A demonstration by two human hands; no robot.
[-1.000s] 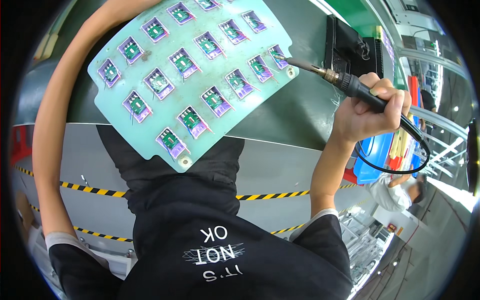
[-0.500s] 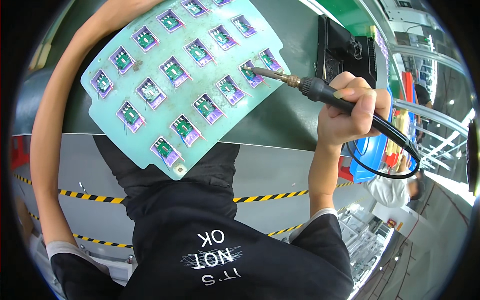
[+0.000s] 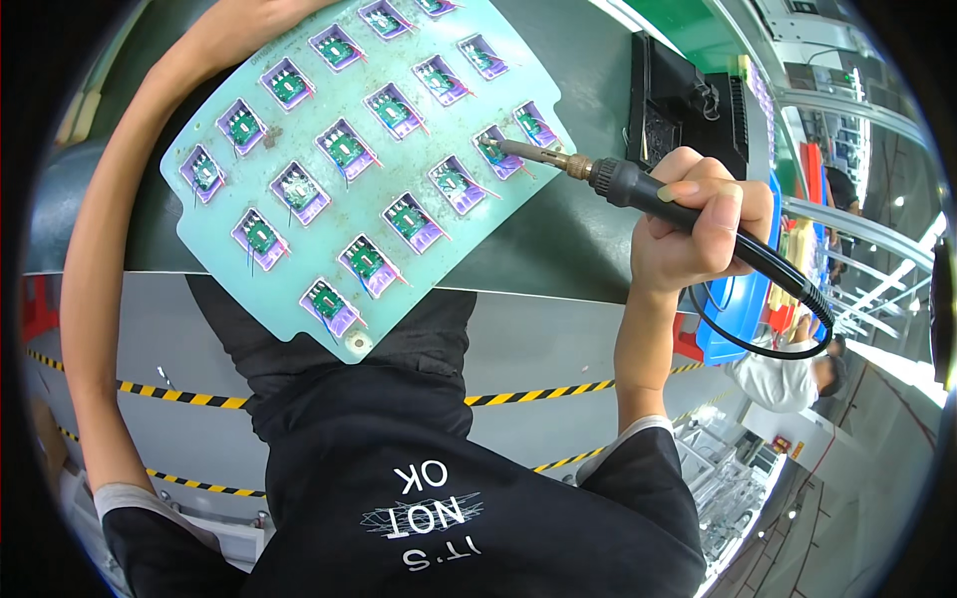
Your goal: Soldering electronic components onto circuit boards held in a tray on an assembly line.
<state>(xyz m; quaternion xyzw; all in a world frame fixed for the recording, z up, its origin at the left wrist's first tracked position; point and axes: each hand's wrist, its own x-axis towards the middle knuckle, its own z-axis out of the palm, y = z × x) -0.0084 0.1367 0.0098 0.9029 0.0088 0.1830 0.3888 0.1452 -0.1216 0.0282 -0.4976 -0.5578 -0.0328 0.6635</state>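
My right hand [image 3: 704,221] is closed around the black handle of a soldering iron [image 3: 638,186]. Its tip meets a small green circuit board [image 3: 493,147] in a purple housing near the right edge of a pale green tray [image 3: 299,234]. Rows of similar boards in purple housings fill the tray's cutouts, with thin red and blue wires sticking out. My left arm curves around the tray's left side, and my left hand [image 3: 284,12] reaches its far edge. The fingers of that hand are cut off by the top of the picture.
The tray lies on a dark green bench [image 3: 588,244] and overhangs its near edge above my lap. To the right are black equipment [image 3: 688,105] and a blue bin [image 3: 733,319]. The iron's black cable [image 3: 758,349] loops below my right hand. Another person [image 3: 783,374] is farther right.
The soldering iron and my right hand have shifted very slightly left. The tip stays at the same board, and the tray has barely moved.
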